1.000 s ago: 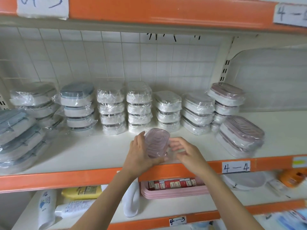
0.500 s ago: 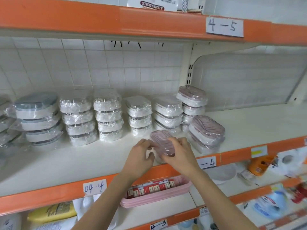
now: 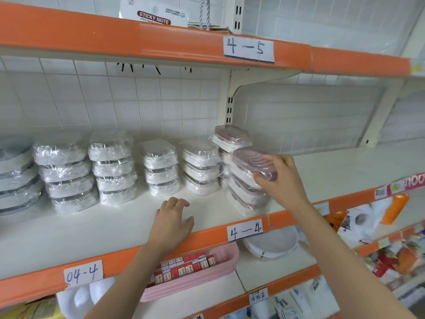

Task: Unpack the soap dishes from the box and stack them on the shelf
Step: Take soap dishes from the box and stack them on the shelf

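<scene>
My right hand (image 3: 281, 180) grips a pink, plastic-wrapped soap dish (image 3: 251, 161) and holds it tilted on top of the front pink stack (image 3: 245, 196) near the shelf's front edge. My left hand (image 3: 171, 218) hovers over the white shelf (image 3: 92, 226), fingers relaxed, holding nothing. Behind the front stack stands another pink stack (image 3: 231, 138). Several stacks of wrapped white soap dishes (image 3: 158, 168) line the back of the shelf, with grey-lidded ones (image 3: 16, 173) at the far left. The box is out of view.
Orange shelf edges carry paper labels "4-4" (image 3: 245, 230), "04-4" (image 3: 84, 273) and "4-5" (image 3: 248, 48). Below sit a pink tray of small red boxes (image 3: 190, 268) and a white bowl (image 3: 271, 246). Bare shelf (image 3: 345, 171) stretches to the right of the pink stacks.
My right hand has carried the pink soap dish right and up onto the front pink stack. My left hand let go of it and dropped toward the shelf. The view shifted rightward.
</scene>
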Motion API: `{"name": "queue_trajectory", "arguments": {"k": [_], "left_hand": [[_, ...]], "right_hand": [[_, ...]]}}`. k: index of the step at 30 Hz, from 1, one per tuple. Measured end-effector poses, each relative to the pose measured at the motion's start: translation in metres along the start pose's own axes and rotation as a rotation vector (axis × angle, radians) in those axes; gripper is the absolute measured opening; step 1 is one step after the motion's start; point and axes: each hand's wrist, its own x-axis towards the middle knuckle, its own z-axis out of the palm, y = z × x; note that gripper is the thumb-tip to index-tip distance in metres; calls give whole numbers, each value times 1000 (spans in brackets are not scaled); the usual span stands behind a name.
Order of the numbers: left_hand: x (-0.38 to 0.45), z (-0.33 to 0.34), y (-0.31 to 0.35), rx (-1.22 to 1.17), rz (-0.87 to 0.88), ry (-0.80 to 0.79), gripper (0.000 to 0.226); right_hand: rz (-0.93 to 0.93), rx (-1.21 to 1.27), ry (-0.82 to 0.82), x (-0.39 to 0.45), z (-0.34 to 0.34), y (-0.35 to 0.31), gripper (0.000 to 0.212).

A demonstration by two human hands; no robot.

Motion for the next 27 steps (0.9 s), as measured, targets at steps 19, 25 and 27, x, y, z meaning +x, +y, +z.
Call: {"name": "queue_trajectory", "arguments": {"k": [19, 25, 27], "left_hand": [[-22, -21, 3, -124, -113, 136, 33], [-80, -58, 2, -478, -408, 416, 13], [-106, -66, -3, -674, -555, 549, 9]], "right_hand": [[-142, 152, 161, -32, 16, -15, 44], [256, 781, -110, -88, 51, -23, 12], [358, 826, -193, -100, 65, -26, 12]]}}
